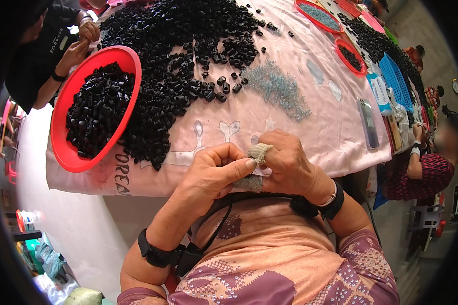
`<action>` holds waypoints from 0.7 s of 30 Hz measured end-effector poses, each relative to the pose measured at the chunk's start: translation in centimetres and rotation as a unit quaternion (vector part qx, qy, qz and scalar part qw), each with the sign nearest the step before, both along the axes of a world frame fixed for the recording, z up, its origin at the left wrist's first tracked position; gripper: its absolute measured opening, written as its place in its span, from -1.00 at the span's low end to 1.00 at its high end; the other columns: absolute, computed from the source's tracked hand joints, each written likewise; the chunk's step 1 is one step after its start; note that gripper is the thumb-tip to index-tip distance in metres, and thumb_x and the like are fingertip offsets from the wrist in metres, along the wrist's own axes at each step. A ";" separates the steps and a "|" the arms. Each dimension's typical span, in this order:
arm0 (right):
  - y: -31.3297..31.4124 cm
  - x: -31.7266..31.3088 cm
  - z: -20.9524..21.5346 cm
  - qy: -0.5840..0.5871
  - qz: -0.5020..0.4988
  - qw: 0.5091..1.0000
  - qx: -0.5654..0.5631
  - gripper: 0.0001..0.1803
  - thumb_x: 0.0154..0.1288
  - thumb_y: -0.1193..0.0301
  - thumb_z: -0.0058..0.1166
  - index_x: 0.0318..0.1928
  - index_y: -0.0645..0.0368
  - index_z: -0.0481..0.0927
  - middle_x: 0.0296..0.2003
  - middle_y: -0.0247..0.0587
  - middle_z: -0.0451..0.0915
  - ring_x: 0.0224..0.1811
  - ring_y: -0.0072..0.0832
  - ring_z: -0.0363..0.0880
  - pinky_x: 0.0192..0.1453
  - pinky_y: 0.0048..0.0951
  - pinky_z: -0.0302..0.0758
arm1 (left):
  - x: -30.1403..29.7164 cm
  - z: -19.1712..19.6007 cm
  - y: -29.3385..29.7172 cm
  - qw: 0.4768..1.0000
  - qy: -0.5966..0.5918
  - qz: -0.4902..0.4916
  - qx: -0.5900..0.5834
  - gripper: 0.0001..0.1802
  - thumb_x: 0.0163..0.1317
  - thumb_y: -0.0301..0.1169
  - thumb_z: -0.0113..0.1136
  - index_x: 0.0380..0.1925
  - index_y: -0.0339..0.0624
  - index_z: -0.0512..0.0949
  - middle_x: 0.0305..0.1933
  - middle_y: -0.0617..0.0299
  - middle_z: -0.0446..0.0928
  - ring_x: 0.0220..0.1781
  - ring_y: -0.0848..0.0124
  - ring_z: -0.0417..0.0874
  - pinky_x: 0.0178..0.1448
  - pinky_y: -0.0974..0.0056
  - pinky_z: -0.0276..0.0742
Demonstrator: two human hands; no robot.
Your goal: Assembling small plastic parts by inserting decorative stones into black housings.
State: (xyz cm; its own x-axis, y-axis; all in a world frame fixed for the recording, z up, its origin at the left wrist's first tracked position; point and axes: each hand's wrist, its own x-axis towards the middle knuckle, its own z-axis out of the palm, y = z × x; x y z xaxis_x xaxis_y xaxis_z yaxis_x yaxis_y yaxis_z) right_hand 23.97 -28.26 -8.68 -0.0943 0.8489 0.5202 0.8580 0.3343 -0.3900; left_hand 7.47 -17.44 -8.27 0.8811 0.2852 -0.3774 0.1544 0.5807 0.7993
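Observation:
My left hand (207, 170) and my right hand (292, 160) meet over the near edge of a pink cloth-covered table (336, 134). The left thumb and fingers are pinched together against the right fingertips. The right fingers are curled in. A cream knitted finger cover (259, 152) and a grey one (248, 183) show at the fingertips between the hands. Whatever the hands pinch is too small and too covered to name. Beyond them lies a big heap of small black cylindrical parts (158, 30), and right of it a loose pile of tiny silvery-blue pieces (280, 90).
A red bowl (57, 134) full of black parts stands at the left. Farther right are two red trays (339, 51) (310, 4), a blue basket (392, 76) and a phone (369, 124). A co-worker's hands (81, 43) are at the upper left; another person (422, 170) sits at the right.

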 end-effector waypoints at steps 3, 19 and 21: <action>0.1 -0.1 0.1 0.004 0.007 1.000 -0.004 -0.63 -0.14 0.21 0.35 -0.57 0.19 0.45 -0.56 -0.19 0.42 -0.55 -0.23 0.46 -0.43 -0.27 0.37 | 0.1 -0.1 -0.2 0.999 0.003 0.025 -0.032 -0.68 0.33 -0.13 0.15 -0.42 -0.15 0.50 -0.60 0.49 0.36 -0.71 0.75 0.21 -0.69 0.61 0.06; 0.0 0.0 0.5 0.051 0.038 0.997 -0.047 -0.69 0.00 0.25 0.34 -0.55 0.18 0.51 -0.59 -0.18 0.45 -0.55 -0.22 0.48 -0.45 -0.31 0.38 | 0.0 0.3 -0.2 0.999 -0.009 -0.035 0.018 -0.72 0.34 -0.17 0.14 -0.40 -0.13 0.49 -0.58 0.52 0.37 -0.68 0.78 0.21 -0.65 0.59 0.05; -0.1 -0.5 2.2 0.156 0.048 0.980 -0.113 -0.74 0.09 0.30 0.29 -0.45 0.22 0.55 -0.48 -0.16 0.53 -0.46 -0.27 0.54 -0.34 -0.34 0.44 | -0.1 -0.3 -0.3 0.999 -0.039 0.002 0.004 -0.72 0.35 -0.19 0.12 -0.39 -0.16 0.48 -0.59 0.50 0.34 -0.69 0.75 0.20 -0.65 0.59 0.05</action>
State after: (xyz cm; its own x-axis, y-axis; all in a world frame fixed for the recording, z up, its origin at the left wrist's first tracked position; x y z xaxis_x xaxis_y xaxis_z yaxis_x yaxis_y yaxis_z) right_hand 23.44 -28.34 -6.51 -0.0455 0.9409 0.3356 0.6547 0.2818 -0.7014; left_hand 7.36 -17.74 -8.57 0.9065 0.2920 -0.3049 0.0882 0.5754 0.8131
